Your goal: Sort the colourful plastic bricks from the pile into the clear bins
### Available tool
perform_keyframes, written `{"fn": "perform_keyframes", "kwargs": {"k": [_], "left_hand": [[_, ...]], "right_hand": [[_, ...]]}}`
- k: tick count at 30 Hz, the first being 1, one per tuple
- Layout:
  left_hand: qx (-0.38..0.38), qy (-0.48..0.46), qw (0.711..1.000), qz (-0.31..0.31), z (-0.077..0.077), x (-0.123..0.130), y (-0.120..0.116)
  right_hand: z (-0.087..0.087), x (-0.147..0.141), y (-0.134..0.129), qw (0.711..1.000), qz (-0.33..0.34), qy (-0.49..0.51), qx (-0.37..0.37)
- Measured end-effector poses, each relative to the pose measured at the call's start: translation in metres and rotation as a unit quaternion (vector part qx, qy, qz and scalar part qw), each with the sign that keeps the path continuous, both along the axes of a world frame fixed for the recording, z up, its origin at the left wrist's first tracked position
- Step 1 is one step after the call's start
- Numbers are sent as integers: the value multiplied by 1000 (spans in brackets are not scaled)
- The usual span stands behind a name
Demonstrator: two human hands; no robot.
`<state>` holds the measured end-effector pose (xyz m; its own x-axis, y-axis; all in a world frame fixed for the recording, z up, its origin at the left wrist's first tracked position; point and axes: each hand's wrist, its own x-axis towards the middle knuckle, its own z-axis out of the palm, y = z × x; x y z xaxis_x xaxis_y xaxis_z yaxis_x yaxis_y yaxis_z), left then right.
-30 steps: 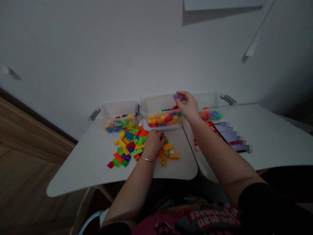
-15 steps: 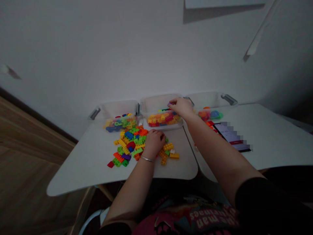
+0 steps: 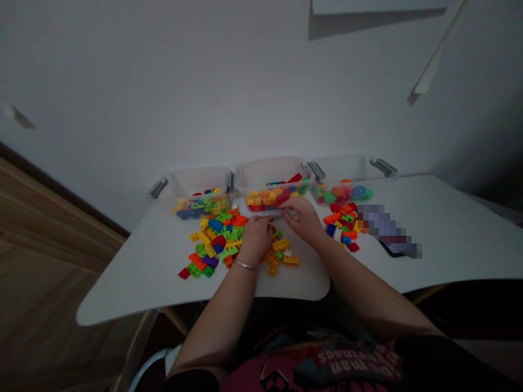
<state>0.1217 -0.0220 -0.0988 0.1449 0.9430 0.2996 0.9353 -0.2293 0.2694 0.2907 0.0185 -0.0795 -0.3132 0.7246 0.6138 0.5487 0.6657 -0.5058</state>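
Plastic building bricks [image 3: 216, 239] lie in a loose heap on the white table [image 3: 134, 283], in yellow, green, blue, red, orange and purple, just in front of the clear plastic tubs. The left hand [image 3: 257, 239] sits curled at the heap's right edge, its fingers over the bricks, though whether it grips any is hidden. A thin silver bangle [image 3: 245, 265] circles that wrist. The right hand [image 3: 298, 220] rests at the front rim of the middle tub [image 3: 269, 174], close to the left hand but apart from it; whether it holds anything cannot be told. Three tubs stand side by side along the wall, each with grey clips at its ends and each holding mixed bricks. A smaller group of yellow and orange bricks [image 3: 280, 256] lies just right of the left hand. Past the right forearm, a second heap of bricks [image 3: 341, 226] sits on the neighbouring white table [image 3: 449, 250], beside a phone [image 3: 388, 231] whose screen is pixelated. Dark sleeves and a red printed shirt [image 3: 327, 365] show at the bottom of the view, and a wooden floor [image 3: 41, 245] lies off to the left.
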Motion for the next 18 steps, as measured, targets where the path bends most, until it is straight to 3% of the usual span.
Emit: {"fn": "perform_keyframes", "kwargs": {"k": [4, 7, 18], "left_hand": [[8, 1, 1000, -1, -2, -1, 0], [10, -3, 1000, 1, -2, -1, 0], [10, -6, 1000, 6, 0, 1, -1]], "right_hand": [[-30, -7, -10, 989, 23, -59, -132], [-38, -9, -10, 979, 9, -86, -183], [-45, -4, -3, 979, -17, -54, -194]]}}
